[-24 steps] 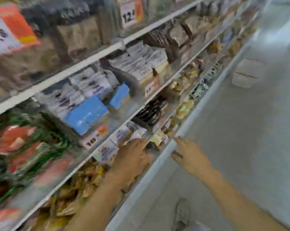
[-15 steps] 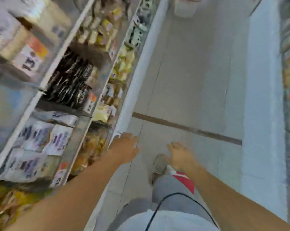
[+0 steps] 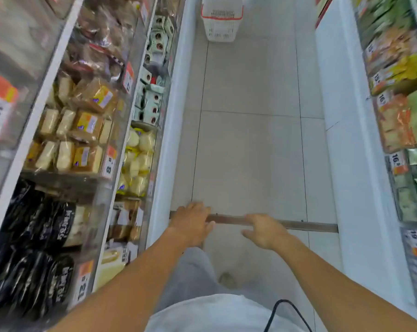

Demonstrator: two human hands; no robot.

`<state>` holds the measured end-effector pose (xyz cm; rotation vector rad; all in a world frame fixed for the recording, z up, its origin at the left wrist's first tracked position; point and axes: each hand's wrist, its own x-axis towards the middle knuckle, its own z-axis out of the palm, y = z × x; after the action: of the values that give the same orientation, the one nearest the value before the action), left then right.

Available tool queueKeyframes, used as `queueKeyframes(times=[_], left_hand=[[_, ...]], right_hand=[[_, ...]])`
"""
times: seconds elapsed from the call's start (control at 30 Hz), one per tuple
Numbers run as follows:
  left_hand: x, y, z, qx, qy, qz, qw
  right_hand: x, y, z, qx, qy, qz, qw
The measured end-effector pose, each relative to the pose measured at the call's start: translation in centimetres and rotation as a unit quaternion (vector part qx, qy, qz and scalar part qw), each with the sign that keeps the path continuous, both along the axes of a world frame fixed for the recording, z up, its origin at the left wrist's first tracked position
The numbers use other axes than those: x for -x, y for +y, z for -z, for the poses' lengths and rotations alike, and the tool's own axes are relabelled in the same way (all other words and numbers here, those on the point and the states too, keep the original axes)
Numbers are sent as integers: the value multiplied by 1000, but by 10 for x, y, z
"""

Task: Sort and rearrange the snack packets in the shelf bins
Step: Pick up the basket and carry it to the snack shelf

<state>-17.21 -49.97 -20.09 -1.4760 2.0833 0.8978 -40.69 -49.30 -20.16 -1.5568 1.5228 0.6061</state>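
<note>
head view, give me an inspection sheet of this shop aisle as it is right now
surface: grey tiled floor with a dark strip across it
job's things: left shelf bins hold black snack packets, wrapped cake slices, pale yellow packs and white-green boxes; none in hand
clutter: white basket with red rim standing on the floor, far end of the aisle
hands: left hand and right hand both open, over the floor, holding nothing
cables: one black cable over the pale shirt, bottom edge
surroundings: right shelf with orange and green packs, blurred; price tags on bin fronts
</note>
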Motion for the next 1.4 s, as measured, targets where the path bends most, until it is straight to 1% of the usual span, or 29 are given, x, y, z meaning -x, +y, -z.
queueKeyframes(times=[0.13, 0.23, 0.33, 0.4, 0.47, 0.53, 0.63, 0.73, 0.87, 1.0, 1.23, 1.33, 1.4], left_hand=[[-9, -139, 6, -3, -18, 24, 1000], [1, -241, -4, -4, -19, 49, 999], [28, -342, -6, 1, -19, 72, 997], [55, -407, -4, 5, -19, 77, 997], [82, -470, 1, 1, -21, 68, 997], [105, -529, 1, -6, -24, 40, 999], [131, -608, -13, -14, -14, -5, 1000], [153, -689, -23, -12, -2, -35, 999], [173, -814, -11, -4, 18, -62, 998], [179, -953, 12, -4, 5, -75, 997], [207, -1161, 4, -18, 1, -79, 997], [237, -1235, 15, -41, 1, -105, 994], [256, -1281, 20, -46, 11, -140, 989]], right_hand=[[0, -130, -9, 4, 11, 56, 998], [14, -221, -24, 33, 10, 78, 996], [39, -313, -29, 46, 0, 112, 993], [65, -373, -16, 42, -18, 130, 990], [94, -433, -2, 50, -35, 147, 987], [121, -492, 1, 44, -34, 161, 985], [159, -577, -9, 25, -15, 137, 990], [180, -669, -17, 10, -4, 97, 995], [186, -813, -13, 8, -19, 58, 998], [189, -961, -5, 23, -21, 53, 998], [222, -1166, -26, 69, -35, 71, 995], [246, -1247, -11, 67, -36, 64, 995], [261, -1302, 1, 61, -31, 36, 997]])
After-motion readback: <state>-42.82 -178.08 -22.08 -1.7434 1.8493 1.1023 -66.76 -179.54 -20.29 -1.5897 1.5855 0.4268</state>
